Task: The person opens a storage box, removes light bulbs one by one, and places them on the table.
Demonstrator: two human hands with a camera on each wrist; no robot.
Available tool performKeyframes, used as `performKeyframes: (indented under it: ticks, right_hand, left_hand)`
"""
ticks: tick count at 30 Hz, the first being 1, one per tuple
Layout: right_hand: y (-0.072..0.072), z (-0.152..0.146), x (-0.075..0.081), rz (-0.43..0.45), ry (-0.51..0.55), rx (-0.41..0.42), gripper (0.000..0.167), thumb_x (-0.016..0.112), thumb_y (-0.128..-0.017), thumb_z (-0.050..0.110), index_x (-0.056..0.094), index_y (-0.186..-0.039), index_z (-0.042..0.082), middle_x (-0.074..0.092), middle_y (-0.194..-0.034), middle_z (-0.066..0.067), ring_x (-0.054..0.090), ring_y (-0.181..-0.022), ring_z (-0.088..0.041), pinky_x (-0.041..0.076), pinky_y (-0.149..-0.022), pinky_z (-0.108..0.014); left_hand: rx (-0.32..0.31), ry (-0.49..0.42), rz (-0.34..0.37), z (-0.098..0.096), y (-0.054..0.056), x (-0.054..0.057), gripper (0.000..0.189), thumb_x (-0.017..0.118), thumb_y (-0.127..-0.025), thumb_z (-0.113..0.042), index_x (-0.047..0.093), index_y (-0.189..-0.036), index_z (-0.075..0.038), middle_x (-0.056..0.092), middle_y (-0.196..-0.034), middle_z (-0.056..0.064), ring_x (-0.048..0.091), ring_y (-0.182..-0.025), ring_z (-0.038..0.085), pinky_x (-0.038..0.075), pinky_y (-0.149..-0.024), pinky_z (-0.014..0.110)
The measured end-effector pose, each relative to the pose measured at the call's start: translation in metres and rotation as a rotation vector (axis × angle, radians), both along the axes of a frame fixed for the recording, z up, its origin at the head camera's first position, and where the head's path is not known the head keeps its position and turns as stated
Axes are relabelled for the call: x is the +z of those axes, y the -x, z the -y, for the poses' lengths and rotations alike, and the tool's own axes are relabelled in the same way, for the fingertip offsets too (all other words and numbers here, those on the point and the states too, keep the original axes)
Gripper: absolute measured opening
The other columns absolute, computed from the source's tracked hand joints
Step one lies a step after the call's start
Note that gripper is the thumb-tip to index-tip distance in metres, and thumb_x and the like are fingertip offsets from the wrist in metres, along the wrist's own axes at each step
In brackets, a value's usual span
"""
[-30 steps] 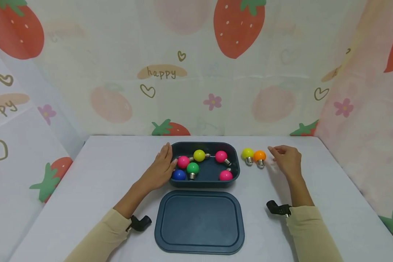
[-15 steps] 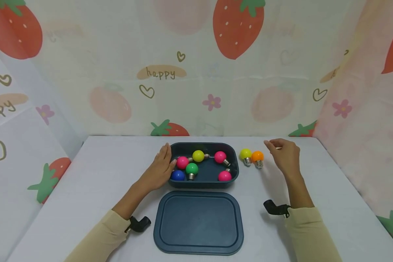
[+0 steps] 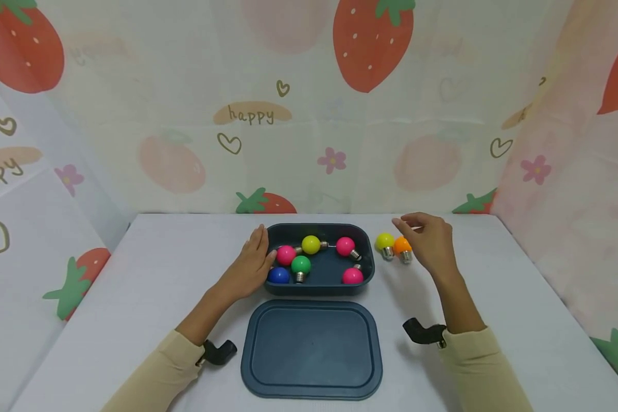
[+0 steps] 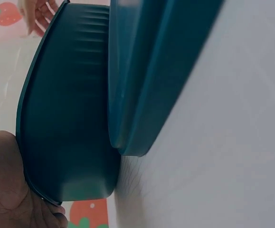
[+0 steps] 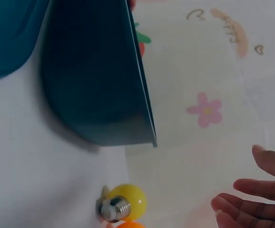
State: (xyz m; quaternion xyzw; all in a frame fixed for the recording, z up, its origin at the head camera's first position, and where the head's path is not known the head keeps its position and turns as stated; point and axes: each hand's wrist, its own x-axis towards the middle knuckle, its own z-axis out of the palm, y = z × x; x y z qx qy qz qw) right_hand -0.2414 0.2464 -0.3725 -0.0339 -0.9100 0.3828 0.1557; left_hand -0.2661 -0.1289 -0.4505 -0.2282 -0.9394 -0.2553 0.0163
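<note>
Left grip (image 3: 248,263), fingers straight, pressed to left end of box (image 3: 319,290). Right grip (image 3: 431,241) loosely spread, holding nothing, hangs near orange bulb (image 3: 401,245) and yellow bulb (image 3: 385,240); both sit side by side on bench (image 3: 499,286), right of box. Six more bulbs (image 3: 301,264) lie inside; lid (image 3: 311,350) off, nearer me. Step, I judge: box braced, pickup not yet made. Next calls for lowering right grip, pinching one globe without nudging neighbour.

Pale strawberry-print backdrop (image 3: 309,131) behind white tabletop (image 3: 499,274); whitish left wall (image 3: 36,229), pinkish right wall (image 3: 577,217)
</note>
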Motion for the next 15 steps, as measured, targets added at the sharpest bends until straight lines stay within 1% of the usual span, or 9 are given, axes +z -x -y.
performKeyframes:
  ticks: [7,15]
  right_hand:
    - [-0.004,0.018,0.001,-0.017,-0.020,0.062,0.043,0.068,-0.098,0.039,0.072,-0.121,0.003,0.073,-0.113,-0.019,0.070,-0.101,-0.036,0.061,-0.078,-0.046]
    - [-0.009,0.034,0.001,-0.048,-0.025,0.134,0.042,0.069,-0.097,0.038,0.072,-0.123,0.005,0.073,-0.112,-0.015,0.070,-0.103,-0.034,0.061,-0.076,-0.046]
  left_hand:
    - [0.004,0.000,0.021,0.001,-0.001,-0.001,0.067,0.033,-0.111,-0.033,0.011,-0.158,0.010,0.005,-0.168,0.024,0.006,-0.155,0.038,0.011,-0.123,0.054]
    - [0.003,-0.002,0.027,0.001,-0.001,0.000,0.068,0.033,-0.111,-0.035,0.009,-0.158,0.009,0.004,-0.168,0.023,0.004,-0.156,0.037,0.010,-0.123,0.053]
